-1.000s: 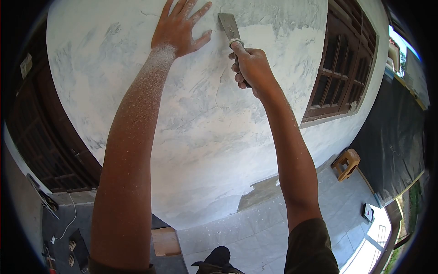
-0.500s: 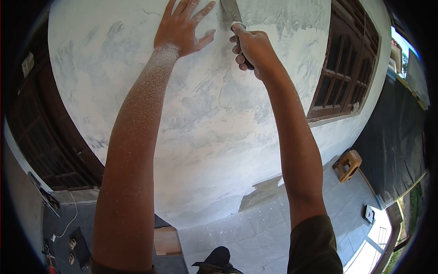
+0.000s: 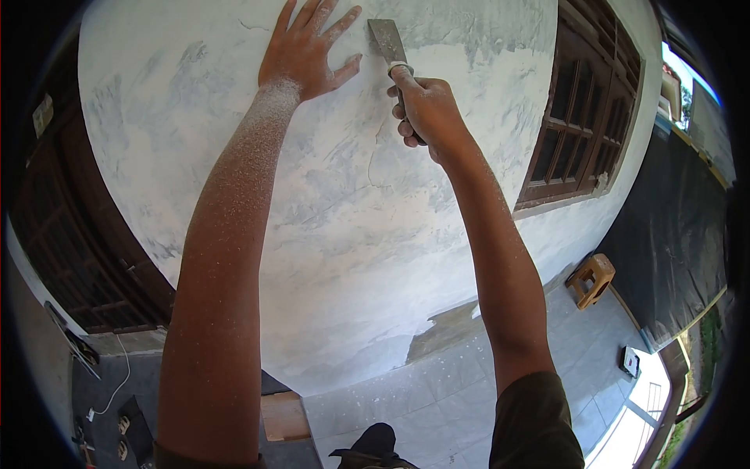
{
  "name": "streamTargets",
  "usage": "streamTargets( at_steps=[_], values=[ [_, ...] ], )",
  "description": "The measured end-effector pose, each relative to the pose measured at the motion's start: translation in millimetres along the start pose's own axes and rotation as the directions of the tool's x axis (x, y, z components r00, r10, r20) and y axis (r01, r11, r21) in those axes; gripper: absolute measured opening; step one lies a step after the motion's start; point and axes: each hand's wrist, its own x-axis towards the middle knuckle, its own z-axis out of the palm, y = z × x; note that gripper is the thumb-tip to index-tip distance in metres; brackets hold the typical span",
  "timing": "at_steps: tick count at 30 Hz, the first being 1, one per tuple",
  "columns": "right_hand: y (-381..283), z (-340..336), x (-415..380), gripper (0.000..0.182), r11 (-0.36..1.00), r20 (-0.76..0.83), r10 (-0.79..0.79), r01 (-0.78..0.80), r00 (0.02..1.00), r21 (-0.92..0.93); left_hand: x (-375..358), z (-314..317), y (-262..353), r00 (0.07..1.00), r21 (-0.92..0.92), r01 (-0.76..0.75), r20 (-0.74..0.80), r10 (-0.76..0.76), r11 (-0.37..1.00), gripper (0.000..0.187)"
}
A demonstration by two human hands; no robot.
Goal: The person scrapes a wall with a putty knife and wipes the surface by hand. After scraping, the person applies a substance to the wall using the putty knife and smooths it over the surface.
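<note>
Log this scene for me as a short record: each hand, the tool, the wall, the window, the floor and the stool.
Left hand: spread open, apparently flat on the wall, dusty
Right hand: gripping a scraper by its handle
Tool: scraper, blade upward
Wall: patchy white and grey, thin crack between the forearms
Window: brown frame, right of the hands
Floor: grey tiles, white flecks
Stool: brown, on the floor

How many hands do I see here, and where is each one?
2: the left hand, spread against the pale wall and partly cut off at the top, and the right hand, gripping a scraper. No others show.
</note>
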Motion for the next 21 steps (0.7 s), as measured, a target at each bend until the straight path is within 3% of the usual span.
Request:
streamTargets(
  at_steps=[7,13,17,21],
  values=[
    [-21.6,3.1,21.0,0.051,0.997,-0.037,-0.078,0.079,0.996,0.026,-2.1,-1.8,-1.1,1.000,-0.023,-0.008,-0.020,0.008,1.000,0.084],
    [-11.6,-4.1,4.3,0.049,1.000,0.013,0.007,-0.007,1.000,-0.028,-1.8,-2.4,-1.1,1.000,-0.030,-0.013,-0.027,0.013,0.999,0.085],
    [-26.1,0.6,24.2,0.050,0.996,-0.011,-0.085,0.085,0.996,0.010,-1.4,-2.0,-2.2,1.000,-0.019,-0.022,-0.023,0.022,1.000,0.085],
    [-7.8,3.1,3.3,0.050,1.000,-0.027,0.013,-0.014,1.000,-0.027,-1.4,1.2,-1.3,1.000,-0.007,-0.015,-0.019,0.015,1.000,0.085]
  ],
)
